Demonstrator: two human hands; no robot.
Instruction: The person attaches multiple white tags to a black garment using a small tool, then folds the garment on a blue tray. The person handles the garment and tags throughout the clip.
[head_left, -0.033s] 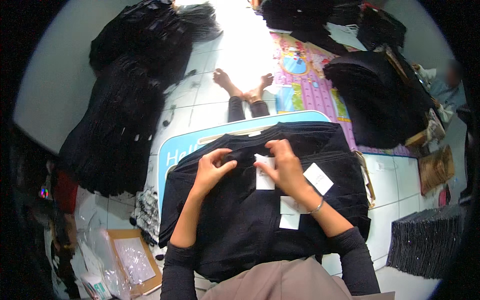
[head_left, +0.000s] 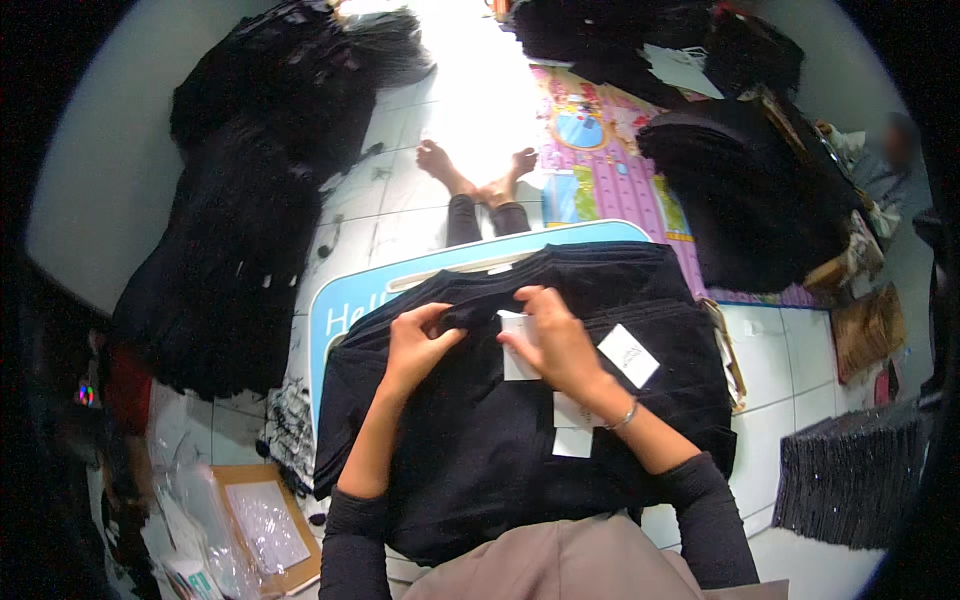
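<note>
A stack of folded black garments (head_left: 470, 440) lies on a low blue-topped table (head_left: 345, 290) in front of me. My left hand (head_left: 418, 345) is on the upper part of the top garment, thumb and fingers bent around a fold of its cloth. Just to its right, my right hand (head_left: 550, 340) has its thumb across a white tag (head_left: 520, 352), its fingers curled at the tag's upper edge. The fingertips of that hand are partly hidden. Another white tag (head_left: 628, 355) lies to the right, and white tags (head_left: 573, 441) overlap below my right wrist.
Large heaps of black cloth (head_left: 230, 240) rise at the left. Another black pile (head_left: 740, 200) stands at the right by a colourful mat (head_left: 610, 150). A neat dark stack (head_left: 850, 475) sits lower right. Plastic bags and a brown cardboard piece (head_left: 265, 530) lie lower left.
My right hand has shifted slightly left over the white tag. My left hand stays in nearly the same place on the garment. The whole view has moved a little.
</note>
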